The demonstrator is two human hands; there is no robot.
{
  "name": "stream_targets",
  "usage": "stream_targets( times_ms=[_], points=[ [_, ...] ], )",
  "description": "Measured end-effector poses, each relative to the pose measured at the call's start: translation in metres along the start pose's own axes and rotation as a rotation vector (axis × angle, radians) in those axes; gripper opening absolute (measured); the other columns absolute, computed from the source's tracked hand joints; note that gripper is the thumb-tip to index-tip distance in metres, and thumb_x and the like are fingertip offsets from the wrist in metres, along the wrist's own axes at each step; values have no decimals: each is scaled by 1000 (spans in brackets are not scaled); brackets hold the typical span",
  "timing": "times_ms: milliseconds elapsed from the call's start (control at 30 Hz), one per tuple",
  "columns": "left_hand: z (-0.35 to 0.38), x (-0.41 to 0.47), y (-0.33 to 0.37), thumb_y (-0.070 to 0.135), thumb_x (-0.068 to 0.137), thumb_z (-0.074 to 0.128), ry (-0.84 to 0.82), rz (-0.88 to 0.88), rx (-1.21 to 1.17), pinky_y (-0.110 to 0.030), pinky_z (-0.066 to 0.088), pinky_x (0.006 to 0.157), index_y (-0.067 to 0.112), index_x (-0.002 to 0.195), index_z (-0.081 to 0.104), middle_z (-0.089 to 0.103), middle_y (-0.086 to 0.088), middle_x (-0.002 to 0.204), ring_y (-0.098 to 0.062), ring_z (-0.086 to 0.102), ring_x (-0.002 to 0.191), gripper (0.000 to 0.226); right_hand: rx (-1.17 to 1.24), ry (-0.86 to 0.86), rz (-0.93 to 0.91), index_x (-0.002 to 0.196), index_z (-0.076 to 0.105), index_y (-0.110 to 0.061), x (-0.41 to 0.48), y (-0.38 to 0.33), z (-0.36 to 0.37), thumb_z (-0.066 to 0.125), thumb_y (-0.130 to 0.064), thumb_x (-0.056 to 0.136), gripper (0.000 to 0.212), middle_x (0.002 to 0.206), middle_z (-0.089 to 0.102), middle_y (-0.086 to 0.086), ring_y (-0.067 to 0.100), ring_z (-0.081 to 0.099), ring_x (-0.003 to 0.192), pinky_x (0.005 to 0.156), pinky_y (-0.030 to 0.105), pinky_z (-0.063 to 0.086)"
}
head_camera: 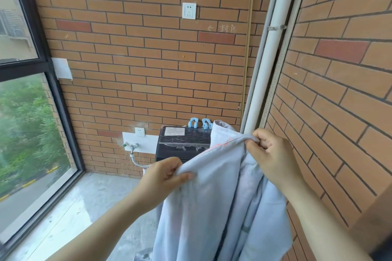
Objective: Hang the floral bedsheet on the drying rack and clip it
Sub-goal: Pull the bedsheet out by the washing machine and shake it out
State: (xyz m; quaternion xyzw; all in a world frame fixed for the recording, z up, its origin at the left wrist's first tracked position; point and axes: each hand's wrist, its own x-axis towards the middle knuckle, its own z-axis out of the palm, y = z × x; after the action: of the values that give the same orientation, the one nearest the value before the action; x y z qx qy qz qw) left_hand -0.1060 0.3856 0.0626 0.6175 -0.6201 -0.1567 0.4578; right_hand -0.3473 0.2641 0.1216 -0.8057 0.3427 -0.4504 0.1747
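At the left of the frame stood the dark-framed window (42, 82). Lower centre, my left hand (163, 176) pinched the top edge of the pale blue, faintly pink-flowered cotton bedsheet (212, 207), which hung below both hands. That edge ran up and rightward to my right hand (273, 154), curled round it beside the white upright pipe (273, 48). Behind, two light blue plastic clips (200, 123) sat on the black washing machine (182, 142). No drying rack showed; I could not tell where it lay.
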Motion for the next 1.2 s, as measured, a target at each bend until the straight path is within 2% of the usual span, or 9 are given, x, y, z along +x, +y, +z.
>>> stream_targets(
  times_ms=[200,467,533,667,900,1000,1067,1100,1200],
  points=[
    [7,-10,-18,68,74,63,-116,-68,-69,-31,27,56,2,72,47,41,4,63,-8,38,60,68,-77,162,22,66,46,-6,3,9,-34,52,-26,82,27,54,41,18,29,35,54,50,35,30],
    [-5,-2,-11,68,64,67,-72,-128,-96,-23,25,49,12,61,45,39,9,54,-7,36,52,60,-175,252,42,63,43,-9,6,25,-54,52,-28,82,28,49,39,11,26,36,52,51,33,33],
    [-14,5,-6,69,61,67,5,-119,-121,-26,26,49,12,60,49,40,8,54,-8,36,51,60,-167,248,51,60,40,-13,4,28,-52,53,-28,82,30,52,38,8,20,31,50,48,29,29],
    [-39,29,21,43,70,69,203,-38,-139,-19,26,44,18,60,57,43,11,52,-5,36,49,30,-183,219,91,61,37,-10,4,36,-53,57,-28,86,37,51,34,6,14,26,47,45,28,21],
    [-49,41,39,29,82,74,330,-11,-177,-24,36,56,10,72,68,57,-4,60,-9,47,58,22,-205,121,148,61,33,-8,-6,44,-37,60,-19,88,39,49,23,-3,12,20,49,48,31,19],
    [-48,43,41,22,82,74,380,-35,-212,-19,40,54,15,72,71,61,2,60,-6,50,57,13,-247,81,199,59,32,-15,-11,51,-25,60,-21,88,41,46,25,-2,13,22,47,48,31,22],
    [-44,46,34,22,83,74,355,-68,-149,-19,38,54,17,72,71,61,0,62,-8,49,59,12,-290,58,273,69,49,-15,-12,58,-18,65,-28,88,28,47,40,-1,19,36,48,49,32,30],
    [-41,45,29,22,82,74,344,-84,-127,-19,37,53,18,71,71,60,2,61,-8,48,58,12,-308,41,326,84,58,-16,-14,59,-16,67,-34,87,20,53,53,4,22,48,54,53,33,37],
    [-27,36,23,28,78,74,294,-62,-140,-19,32,50,16,69,69,55,5,57,-8,44,56,15,-281,40,400,127,56,-20,-26,55,-11,70,-37,85,47,67,65,10,27,61,71,62,32,42]
  ],
)
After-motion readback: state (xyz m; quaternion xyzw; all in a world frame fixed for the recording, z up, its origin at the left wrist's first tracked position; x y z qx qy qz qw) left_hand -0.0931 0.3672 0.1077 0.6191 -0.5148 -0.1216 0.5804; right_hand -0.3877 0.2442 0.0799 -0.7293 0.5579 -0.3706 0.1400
